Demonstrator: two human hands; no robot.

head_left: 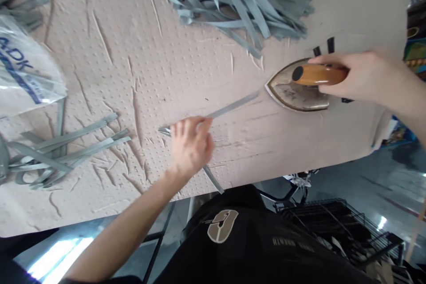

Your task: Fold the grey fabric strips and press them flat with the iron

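Note:
My right hand (359,73) grips the wooden handle of an old metal iron (299,93), whose soleplate lies against the padded cloth, its tip pointing left. A narrow grey fabric strip (236,104) runs from near that tip to my left hand (193,142). The fingers of my left hand are closed on the strip and press it to the cloth. Part of the strip sticks out left of the fingers, and a grey tail (213,179) hangs toward the table's near edge. What lies directly under the left palm is hidden.
A large pile of grey strips (239,0) lies at the back. Several loose strips (66,153) are on the left, near a clear plastic bag (29,71) with blue lettering. The wrinkled table cover (109,84) has dimples. Below right stands a black wire rack (333,230).

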